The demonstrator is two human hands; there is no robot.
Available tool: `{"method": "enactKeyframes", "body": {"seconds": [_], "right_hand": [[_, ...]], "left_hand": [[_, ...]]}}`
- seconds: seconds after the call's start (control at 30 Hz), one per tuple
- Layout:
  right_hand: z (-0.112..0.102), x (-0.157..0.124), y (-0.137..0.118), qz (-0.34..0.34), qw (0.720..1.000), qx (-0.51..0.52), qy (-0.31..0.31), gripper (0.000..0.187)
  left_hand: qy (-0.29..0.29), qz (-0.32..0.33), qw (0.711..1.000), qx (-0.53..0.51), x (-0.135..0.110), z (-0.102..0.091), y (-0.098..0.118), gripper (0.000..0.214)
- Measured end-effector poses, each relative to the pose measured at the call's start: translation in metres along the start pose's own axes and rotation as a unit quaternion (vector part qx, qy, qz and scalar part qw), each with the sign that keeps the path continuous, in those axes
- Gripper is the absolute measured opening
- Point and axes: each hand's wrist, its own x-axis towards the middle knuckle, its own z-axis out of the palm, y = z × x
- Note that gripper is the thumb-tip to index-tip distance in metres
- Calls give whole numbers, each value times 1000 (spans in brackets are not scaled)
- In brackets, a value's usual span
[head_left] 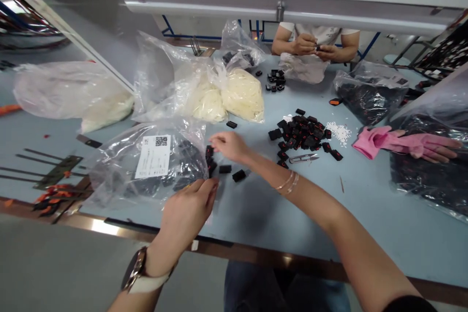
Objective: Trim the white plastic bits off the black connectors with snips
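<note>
Standing at the bench, I see the left hand [190, 207] nearest, watch on its wrist, fingers pinched together at the mouth of the clear bag [146, 165]. It seems to grip the bag's plastic edge, though something small may sit between the fingertips; the view is too dim there to be sure. Just beyond, the right hand [229, 145], bangles on its wrist, hangs loosely curled over a few black clips [209, 152] spilling from the bag's mouth. Its fingertips touch or nearly touch them, and I cannot tell whether any is yet held. Two more loose clips [238, 175] lie just beside, on the blue table [256, 214].

By my reckoning the step in hand is drawing clips out of the bag, one hand steadying the opening while the other gathers. The next move would call for a firm pinch on a single clip without dragging its neighbours along.

Farther right lie small snips [303, 158], touching the near edge of a clip pile [302, 134], with white bits [339, 131] scattered beside it and a pink glove [398, 142] beyond. Bags of pale parts [241, 95] stand behind. At the far side another person's hands [316, 48] work on something small, a second little pile [276, 80] before them.
</note>
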Motion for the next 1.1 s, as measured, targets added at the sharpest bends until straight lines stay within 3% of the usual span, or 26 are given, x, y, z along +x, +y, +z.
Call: {"method": "enactKeyframes", "body": {"seconds": [0.03,0.1,0.17,0.23,0.27,0.33,0.43,0.5,0.6,0.67,0.77,0.93,1.0,1.1], "right_hand": [[1,-11,13,-33,996,-69,55,31],[7,-33,38,-105,972,-203,62,41],[16,-50,56,-181,927,-329,2,50],[20,-54,65,-207,897,-388,-42,36],[19,-51,65,-198,895,-397,-47,32],[10,-35,60,-131,915,-383,-2,32],[-15,8,47,-24,929,-341,141,36],[-29,39,42,0,929,-334,158,36],[-36,69,42,-19,930,-356,90,35],[-33,75,46,-31,930,-362,59,35],[-32,66,51,-22,933,-356,59,37],[-52,29,45,59,951,-290,87,31],[-53,17,35,57,973,-220,38,23],[-33,13,16,47,993,-13,-104,19]], "left_hand": [[0,-3,1000,-5,0,1,0,31],[-6,-11,1000,-18,0,2,0,31],[-8,-19,999,-30,0,3,1,30],[-5,-24,999,-36,0,3,2,30],[-2,-24,999,-36,0,3,3,30],[3,-18,999,-32,0,4,4,31],[19,-5,1000,-24,0,4,3,32],[32,-1,999,-16,0,5,1,33],[42,10,999,1,0,5,-1,31],[57,27,998,4,-1,5,-3,31],[101,46,994,1,-2,6,-5,32],[143,51,988,-9,-3,9,-7,31],[155,58,986,-11,-3,9,-6,29],[186,71,980,-10,-3,7,-5,25]]}}
